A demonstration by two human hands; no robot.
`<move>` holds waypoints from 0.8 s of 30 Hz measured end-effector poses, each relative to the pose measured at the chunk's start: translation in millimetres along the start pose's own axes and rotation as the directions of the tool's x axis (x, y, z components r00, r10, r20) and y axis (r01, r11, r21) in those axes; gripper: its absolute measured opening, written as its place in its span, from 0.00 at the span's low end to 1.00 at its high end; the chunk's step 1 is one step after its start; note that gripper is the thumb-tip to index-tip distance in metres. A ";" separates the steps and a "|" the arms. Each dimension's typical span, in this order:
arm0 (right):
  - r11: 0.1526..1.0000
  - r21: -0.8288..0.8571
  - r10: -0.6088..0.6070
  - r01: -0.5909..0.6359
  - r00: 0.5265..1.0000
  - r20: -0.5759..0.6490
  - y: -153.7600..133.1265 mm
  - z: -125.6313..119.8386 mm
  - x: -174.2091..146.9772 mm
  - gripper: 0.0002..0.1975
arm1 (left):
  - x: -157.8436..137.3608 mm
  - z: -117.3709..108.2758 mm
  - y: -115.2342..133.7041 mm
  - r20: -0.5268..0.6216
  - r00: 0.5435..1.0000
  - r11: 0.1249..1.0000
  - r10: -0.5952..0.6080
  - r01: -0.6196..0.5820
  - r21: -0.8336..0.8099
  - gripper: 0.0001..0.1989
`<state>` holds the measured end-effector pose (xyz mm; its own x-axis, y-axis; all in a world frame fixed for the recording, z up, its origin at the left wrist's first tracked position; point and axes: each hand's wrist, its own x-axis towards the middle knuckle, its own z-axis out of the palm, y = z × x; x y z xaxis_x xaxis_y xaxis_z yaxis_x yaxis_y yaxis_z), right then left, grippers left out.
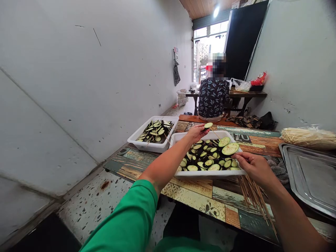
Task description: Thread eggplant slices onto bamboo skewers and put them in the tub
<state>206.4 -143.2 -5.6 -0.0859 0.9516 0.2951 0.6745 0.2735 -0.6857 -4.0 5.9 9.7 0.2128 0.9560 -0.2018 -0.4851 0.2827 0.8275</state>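
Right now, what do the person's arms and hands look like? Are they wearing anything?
The left arm has a bright green sleeve pushed up to about the elbow, so the forearm is bare. The right arm shows no sleeve at all. The left hand and the right hand are both bare: no gloves, and no rings or watch that I can see.

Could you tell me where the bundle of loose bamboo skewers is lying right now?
The bamboo skewers lie on the table, right of centre, just under the right hand and beside the nearer white tray.
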 end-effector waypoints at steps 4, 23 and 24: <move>0.999 -0.026 -0.025 0.025 1.000 0.015 0.1 -0.5 -0.1 0.18 | -0.3 1.5 1.5 -0.003 1.000 0.996 0.007 -0.008 -0.086 0.07; 0.999 -0.031 -0.030 0.031 0.999 0.028 11.4 2.2 0.8 0.19 | -1.3 5.7 1.9 -0.060 0.998 0.993 -0.009 0.002 -0.122 0.04; 0.999 -0.032 -0.027 0.028 0.999 0.025 12.0 2.3 1.0 0.19 | -1.1 5.6 1.9 -0.062 0.998 0.992 -0.012 0.004 -0.127 0.04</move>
<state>212.7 -138.7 -15.1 -0.1219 0.9471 0.2969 0.6950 0.2950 -0.6557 -0.4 5.0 14.4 0.1655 0.9555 -0.2441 -0.5880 0.2943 0.7534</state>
